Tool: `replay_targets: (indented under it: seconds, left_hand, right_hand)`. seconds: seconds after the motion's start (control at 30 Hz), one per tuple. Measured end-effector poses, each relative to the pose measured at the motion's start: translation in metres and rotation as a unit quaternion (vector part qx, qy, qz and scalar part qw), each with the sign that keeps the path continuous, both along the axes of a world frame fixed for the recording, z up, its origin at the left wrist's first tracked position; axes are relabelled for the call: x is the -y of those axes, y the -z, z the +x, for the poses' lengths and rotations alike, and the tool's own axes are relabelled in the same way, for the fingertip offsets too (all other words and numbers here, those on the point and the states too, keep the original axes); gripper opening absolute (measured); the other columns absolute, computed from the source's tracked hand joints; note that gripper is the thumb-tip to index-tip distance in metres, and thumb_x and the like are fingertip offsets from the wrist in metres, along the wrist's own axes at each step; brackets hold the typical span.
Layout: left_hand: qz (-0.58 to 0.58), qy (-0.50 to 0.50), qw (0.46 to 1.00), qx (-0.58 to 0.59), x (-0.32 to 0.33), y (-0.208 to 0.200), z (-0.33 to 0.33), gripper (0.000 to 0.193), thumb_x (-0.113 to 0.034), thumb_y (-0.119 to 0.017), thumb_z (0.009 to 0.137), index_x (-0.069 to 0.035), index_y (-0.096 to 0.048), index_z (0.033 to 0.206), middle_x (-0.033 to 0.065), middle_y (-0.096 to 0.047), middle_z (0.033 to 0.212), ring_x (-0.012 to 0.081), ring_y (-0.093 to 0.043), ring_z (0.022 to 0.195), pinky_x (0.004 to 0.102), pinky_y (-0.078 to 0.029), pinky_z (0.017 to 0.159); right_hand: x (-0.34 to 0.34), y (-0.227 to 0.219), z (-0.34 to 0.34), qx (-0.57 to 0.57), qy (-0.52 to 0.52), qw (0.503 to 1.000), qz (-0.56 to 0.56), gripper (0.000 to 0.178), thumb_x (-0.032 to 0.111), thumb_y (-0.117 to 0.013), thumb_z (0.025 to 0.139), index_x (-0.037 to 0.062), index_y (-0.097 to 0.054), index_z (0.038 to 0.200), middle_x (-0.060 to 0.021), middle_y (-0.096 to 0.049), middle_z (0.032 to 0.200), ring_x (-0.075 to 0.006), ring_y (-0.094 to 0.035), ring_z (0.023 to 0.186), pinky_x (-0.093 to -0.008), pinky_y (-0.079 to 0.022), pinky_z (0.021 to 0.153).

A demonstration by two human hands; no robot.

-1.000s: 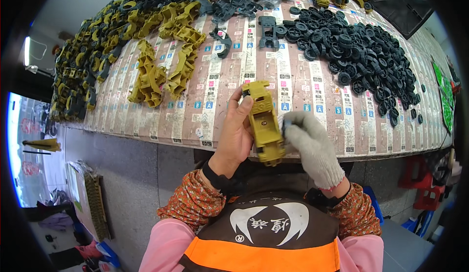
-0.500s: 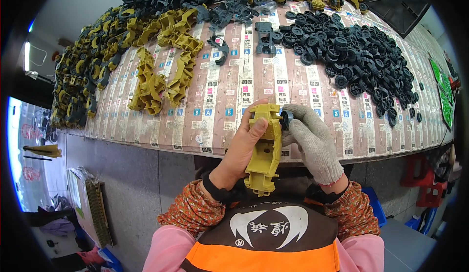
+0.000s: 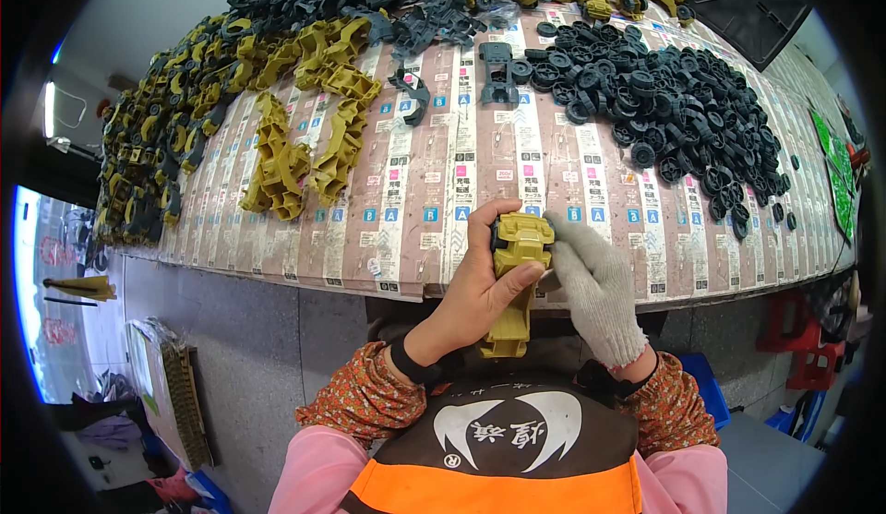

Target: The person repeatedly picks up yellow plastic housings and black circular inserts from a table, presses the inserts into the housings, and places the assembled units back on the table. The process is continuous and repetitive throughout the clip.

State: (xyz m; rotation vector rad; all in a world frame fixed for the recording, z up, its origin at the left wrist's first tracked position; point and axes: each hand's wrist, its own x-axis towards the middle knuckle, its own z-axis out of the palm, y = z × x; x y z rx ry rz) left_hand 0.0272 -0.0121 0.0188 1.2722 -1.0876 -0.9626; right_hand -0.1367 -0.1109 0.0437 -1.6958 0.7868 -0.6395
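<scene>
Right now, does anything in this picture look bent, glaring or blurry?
In the head view, the front edge of the patterned tabletop bows and the picture's corners go black; the strip light at left is washed out to white; the yellow toy truck and gloved right hand look fairly sharp, without obvious motion blur.

A toy truck (image 3: 524, 234) is between the left hand (image 3: 473, 288) and right hand (image 3: 598, 292), near the desk (image 3: 429, 214) edge. There, a wheel pile (image 3: 660, 99) lies right; left of it, a chassis (image 3: 498, 69); farther left, truck bodies (image 3: 340, 148), then a truck heap (image 3: 152, 145).
</scene>
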Motion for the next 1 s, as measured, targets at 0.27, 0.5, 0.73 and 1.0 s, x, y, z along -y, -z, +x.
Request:
replay_targets:
  seconds: [0.27,0.5,0.73,1.0]
  left_hand:
    - [-0.013,0.048,0.999,-0.013,0.003,0.007,0.000,0.075,-0.033,-0.072,0.105,-0.013,-0.022,0.158,0.0115,-0.057,0.131,0.0195,-0.058,0.120,0.0362,-0.047,0.107]
    - [0.023,0.023,0.989,-0.147,0.017,0.005,-0.004,0.063,-0.031,-0.071,0.106,-0.017,-0.033,0.155,0.0076,-0.058,0.129,0.0159,-0.059,0.115,0.0340,-0.053,0.100]
    - [0.073,-0.074,0.943,-0.315,0.019,-0.009,0.010,0.060,-0.047,-0.063,0.108,-0.016,-0.044,0.156,0.0037,-0.065,0.126,0.0136,-0.068,0.104,0.0309,-0.061,0.087]
    - [0.023,-0.122,0.918,-0.377,0.015,-0.006,0.030,0.053,-0.051,-0.062,0.108,-0.015,-0.051,0.146,0.0032,-0.066,0.114,0.0137,-0.070,0.094,0.0317,-0.063,0.077]
  right_hand:
    - [0.012,-0.008,-0.012,-0.017,-0.055,0.996,-0.072,0.054,-0.005,-0.055,0.085,-0.0052,-0.065,0.138,-0.0241,-0.074,0.106,-0.0361,-0.073,0.090,-0.0406,-0.058,0.084]
    - [0.080,-0.023,-0.010,-0.127,-0.033,0.991,-0.037,0.037,0.002,-0.060,0.089,-0.0022,-0.073,0.123,-0.0159,-0.075,0.097,-0.0234,-0.075,0.087,-0.0383,-0.059,0.078]
    - [0.168,0.011,-0.034,-0.403,-0.010,0.695,-0.595,0.039,0.005,-0.073,0.083,0.0097,-0.065,0.120,-0.0086,-0.065,0.110,-0.0295,-0.067,0.102,-0.0405,-0.057,0.079]
    - [0.098,-0.016,-0.020,-0.171,-0.070,0.955,-0.231,0.047,0.011,-0.070,0.094,0.0005,-0.062,0.138,-0.0124,-0.069,0.116,-0.0258,-0.067,0.106,-0.0391,-0.055,0.094]
